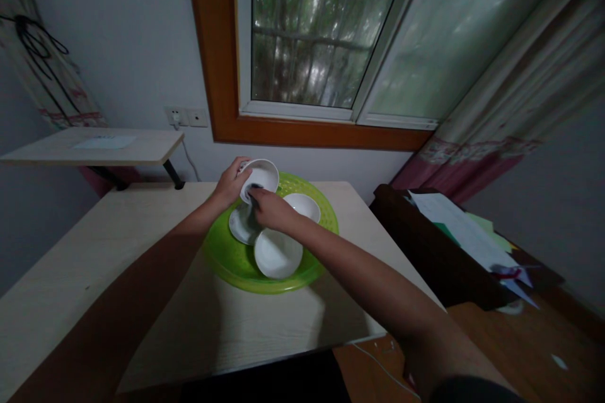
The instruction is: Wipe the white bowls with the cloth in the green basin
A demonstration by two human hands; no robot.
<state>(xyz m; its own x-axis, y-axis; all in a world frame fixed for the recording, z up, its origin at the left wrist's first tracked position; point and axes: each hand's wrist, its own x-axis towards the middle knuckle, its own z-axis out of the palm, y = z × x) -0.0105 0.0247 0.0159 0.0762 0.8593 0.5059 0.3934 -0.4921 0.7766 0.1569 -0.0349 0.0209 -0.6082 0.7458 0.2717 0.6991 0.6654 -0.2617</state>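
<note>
Your left hand [232,179] is closed on the rim of a white bowl [265,174], thumb to the inside and fingers behind, and holds it up, tilted so that its hollow faces you. Your right hand [270,208] reaches into that bowl with the fingers bent in, at a dark patch [256,186] by the lower wall; you cannot tell from here what the patch is, nor whether those fingers grip it.

Below your hands is a green basin [271,288], set toward the far edge of the desk [155,217], nearer its far right corner than its left edge. In it you have three more white pieces: a dish [240,230] to the left, partly behind your right hand, a near bowl [278,257] toward the front rim, and a far bowl [306,206] toward the right rim, partly behind your right forearm.

At the far left corner of the desk a shelf [47,145] on black legs carries a sheet [104,142]. Past the far edge are a socket [177,116] and a window [312,44]. Beyond the right edge, a dark cabinet [401,233] bears papers [463,233]
</note>
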